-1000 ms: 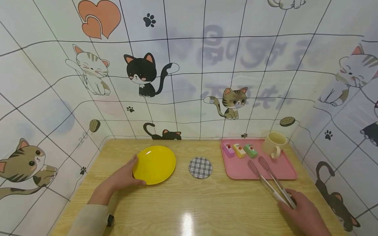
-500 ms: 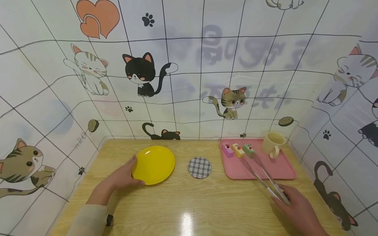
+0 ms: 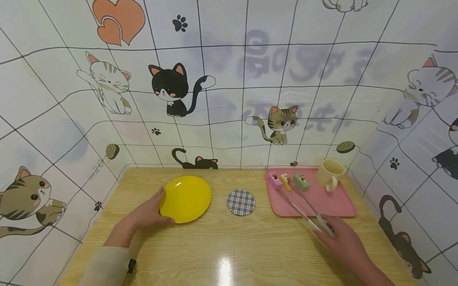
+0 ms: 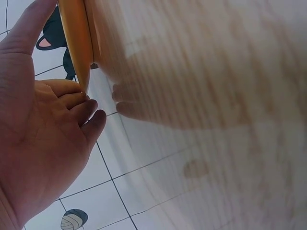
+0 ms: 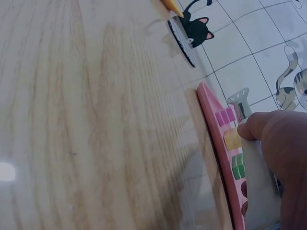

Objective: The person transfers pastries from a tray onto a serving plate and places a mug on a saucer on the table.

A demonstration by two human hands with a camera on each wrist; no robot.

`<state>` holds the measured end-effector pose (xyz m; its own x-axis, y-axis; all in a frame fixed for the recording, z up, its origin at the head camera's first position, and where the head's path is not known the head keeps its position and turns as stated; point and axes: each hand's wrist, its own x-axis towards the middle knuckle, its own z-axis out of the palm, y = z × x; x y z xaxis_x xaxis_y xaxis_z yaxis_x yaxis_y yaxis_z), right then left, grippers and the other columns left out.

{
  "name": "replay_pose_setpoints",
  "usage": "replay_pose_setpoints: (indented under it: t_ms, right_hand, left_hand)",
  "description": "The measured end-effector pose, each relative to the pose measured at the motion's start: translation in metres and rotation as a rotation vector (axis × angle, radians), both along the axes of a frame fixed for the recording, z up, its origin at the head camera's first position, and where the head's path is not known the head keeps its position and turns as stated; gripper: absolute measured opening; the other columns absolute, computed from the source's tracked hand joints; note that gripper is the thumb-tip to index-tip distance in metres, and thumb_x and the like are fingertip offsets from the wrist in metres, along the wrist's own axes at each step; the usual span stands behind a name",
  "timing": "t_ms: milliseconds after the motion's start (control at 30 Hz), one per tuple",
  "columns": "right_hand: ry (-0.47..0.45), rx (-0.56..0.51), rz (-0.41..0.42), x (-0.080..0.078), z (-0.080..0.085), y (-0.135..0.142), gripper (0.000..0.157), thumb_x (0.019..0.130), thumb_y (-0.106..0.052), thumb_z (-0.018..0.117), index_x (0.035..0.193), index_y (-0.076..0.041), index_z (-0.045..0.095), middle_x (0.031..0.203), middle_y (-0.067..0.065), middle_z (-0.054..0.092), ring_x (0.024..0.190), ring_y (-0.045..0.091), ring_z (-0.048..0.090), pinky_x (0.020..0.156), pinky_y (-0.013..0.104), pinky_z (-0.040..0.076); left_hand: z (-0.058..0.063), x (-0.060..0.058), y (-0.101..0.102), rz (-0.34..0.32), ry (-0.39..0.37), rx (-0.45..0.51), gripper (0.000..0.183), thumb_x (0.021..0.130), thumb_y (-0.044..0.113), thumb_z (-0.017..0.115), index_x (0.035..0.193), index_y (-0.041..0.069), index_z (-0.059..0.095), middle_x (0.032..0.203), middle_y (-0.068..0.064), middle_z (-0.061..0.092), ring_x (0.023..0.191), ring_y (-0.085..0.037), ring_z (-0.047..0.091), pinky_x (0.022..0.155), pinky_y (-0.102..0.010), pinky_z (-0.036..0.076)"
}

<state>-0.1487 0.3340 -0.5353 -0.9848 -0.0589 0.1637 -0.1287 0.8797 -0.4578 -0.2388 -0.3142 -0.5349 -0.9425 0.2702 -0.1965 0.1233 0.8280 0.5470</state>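
Note:
My left hand (image 3: 148, 212) holds the left rim of a yellow plate (image 3: 187, 198), thumb at the near side and fingers at the far side. In the left wrist view, bent fingertips (image 4: 88, 112) meet the plate's edge (image 4: 76, 38). My right hand (image 3: 345, 238) grips metal tongs (image 3: 302, 213) by the handle end. The spread tips reach over the pink tray (image 3: 336, 204), either side of the yellow cake slice (image 3: 284, 178). Beside it sit a pink-purple cake slice (image 3: 274, 180) and a green cake slice (image 3: 301, 182).
A cream mug (image 3: 327, 174) stands at the tray's right back corner, handle toward me. Between plate and tray lies a round checked coaster (image 3: 241, 202). A cat-print curtain (image 3: 229, 119) encloses the wooden table (image 3: 200, 254) at the back and sides.
My right hand has moved left and slightly forward, carrying the tong tips from the tray's middle to the yellow cake slice. The left hand and plate hold still.

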Motion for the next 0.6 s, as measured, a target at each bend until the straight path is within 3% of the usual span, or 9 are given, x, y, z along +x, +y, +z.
replay_pose_setpoints:
  t_ms: [300,600]
  right_hand:
    - [-0.026,0.019,0.006,-0.014,0.001,-0.009,0.055,0.101,-0.037,0.083,0.141,-0.001,0.070,0.099,0.003,0.064,0.076,0.017,0.050,0.064,0.036,0.044]
    - [-0.046,0.022,0.026,-0.026,-0.001,-0.021,0.047,0.100,-0.026,0.082,0.136,0.002,0.073,0.092,0.003,0.062,0.070,0.018,0.048,0.060,0.036,0.043]
  left_hand:
    - [0.001,-0.001,0.001,-0.012,0.012,0.005,0.138,0.082,0.062,0.094,0.173,-0.008,0.016,0.181,-0.030,0.007,0.165,-0.054,0.018,0.131,-0.068,0.021]
    - [0.001,-0.001,0.000,-0.004,0.002,0.012,0.138,0.081,0.060,0.095,0.173,-0.007,0.016,0.182,-0.029,0.006,0.166,-0.052,0.017,0.131,-0.067,0.020]
